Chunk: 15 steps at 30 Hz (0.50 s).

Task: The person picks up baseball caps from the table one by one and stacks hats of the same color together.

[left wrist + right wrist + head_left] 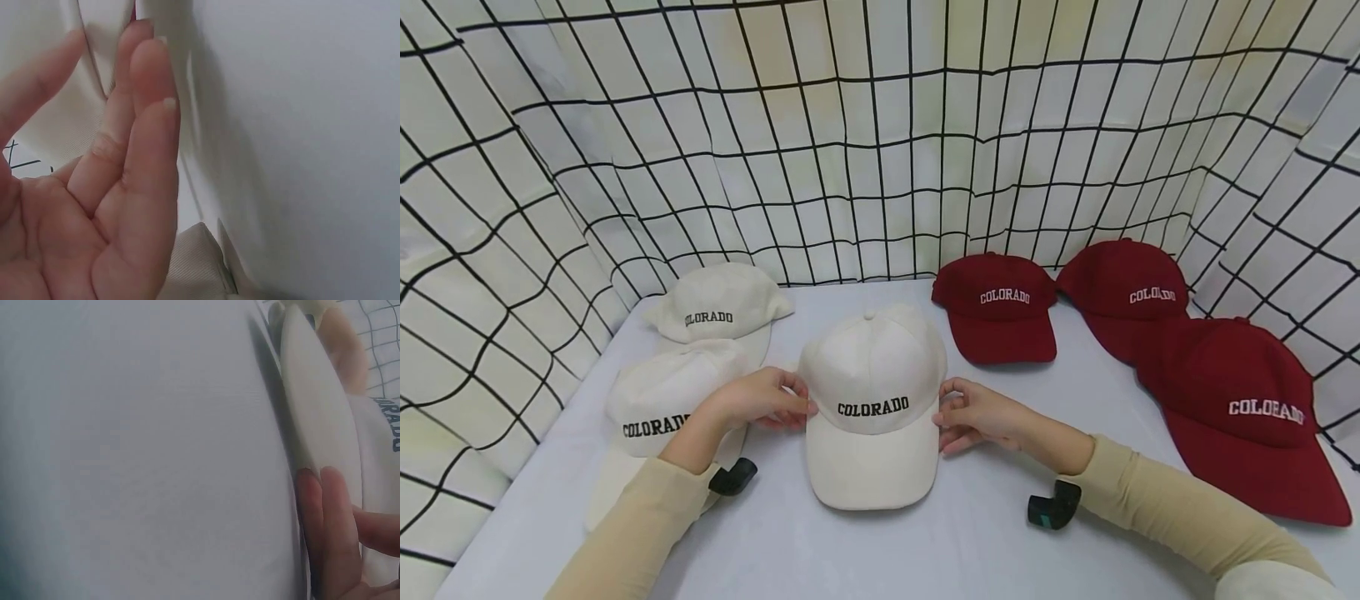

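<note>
A white baseball cap (pixel 872 375) lettered COLORADO sits in the middle of the table, its brim toward me. At its left edge, where brim meets crown, my left hand (pixel 767 398) pinches it. My right hand (pixel 973 417) grips the opposite edge. In the left wrist view, the left hand's fingers (pixel 150 144) are fairly straight beside the pale cloth, with the thumb across from them. The right wrist view has two fingers (pixel 337 531) along the brim (pixel 319 406) and another digit over its upper side.
Two more white caps, one rear (pixel 722 304) and one front (pixel 662 400), overlap at left, partly behind my left arm. At right lie three dark red caps: one alone (pixel 1000 308), another behind (pixel 1123 287), and a nearer one (pixel 1232 408). Black grid netting (pixel 880 150) encloses the white table (pixel 985 533).
</note>
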Motion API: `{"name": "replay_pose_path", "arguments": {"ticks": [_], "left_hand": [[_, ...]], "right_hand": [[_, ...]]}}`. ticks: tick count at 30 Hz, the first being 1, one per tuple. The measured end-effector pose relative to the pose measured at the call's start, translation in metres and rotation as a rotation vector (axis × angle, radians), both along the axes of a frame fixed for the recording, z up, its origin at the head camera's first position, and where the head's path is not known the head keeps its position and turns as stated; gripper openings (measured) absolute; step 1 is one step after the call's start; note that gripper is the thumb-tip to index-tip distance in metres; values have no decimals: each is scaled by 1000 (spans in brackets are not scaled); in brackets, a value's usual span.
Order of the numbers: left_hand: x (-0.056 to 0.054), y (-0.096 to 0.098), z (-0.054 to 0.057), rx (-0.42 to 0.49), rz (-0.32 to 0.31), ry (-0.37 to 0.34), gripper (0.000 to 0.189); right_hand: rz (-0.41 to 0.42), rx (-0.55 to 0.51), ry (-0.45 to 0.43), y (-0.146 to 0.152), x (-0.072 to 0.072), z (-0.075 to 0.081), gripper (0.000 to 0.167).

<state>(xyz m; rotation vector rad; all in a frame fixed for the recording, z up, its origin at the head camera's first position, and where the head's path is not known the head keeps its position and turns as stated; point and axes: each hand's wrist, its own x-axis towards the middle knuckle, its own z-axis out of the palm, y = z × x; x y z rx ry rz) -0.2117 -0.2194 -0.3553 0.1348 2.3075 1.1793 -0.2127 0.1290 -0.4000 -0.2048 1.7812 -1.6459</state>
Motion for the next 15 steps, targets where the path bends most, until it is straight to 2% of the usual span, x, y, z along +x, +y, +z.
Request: {"name": "replay_pose_path", "arguments": {"ticks": [10, 15], "left_hand": [[4, -1, -3, 6, -25, -45, 17], [7, -1, -4, 15, -22, -56, 17]], "right_hand": [[35, 42, 11, 1, 1, 2, 23], [46, 64, 13, 3, -2, 2, 15]]}}
